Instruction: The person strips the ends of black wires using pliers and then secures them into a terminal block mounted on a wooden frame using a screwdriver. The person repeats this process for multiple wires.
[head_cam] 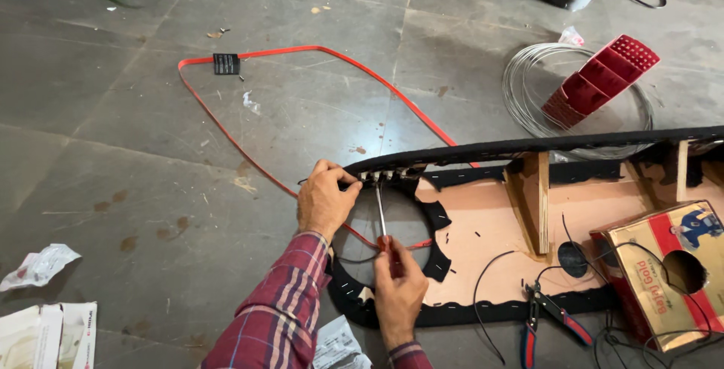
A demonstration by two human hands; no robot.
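Gripping hands: the left hand is clamping its curled fingers over the black fabric-covered edge of a wooden panel, beside a row of small metal terminals.
Right hand: the right hand is clenching the red handle of a screwdriver, whose shaft is pointing up at those terminals.
Panel: it is lying on the grey floor, its round cut-out ringed in black fabric just under the screwdriver.
Red strap: a red strap is looping across the floor and passing under the panel edge near the left hand.
Nearby: pliers with red-and-blue grips are resting on the panel's lower edge, near a gold-and-red carton; a wire coil and a red ribbed plastic piece are lying beyond the panel.
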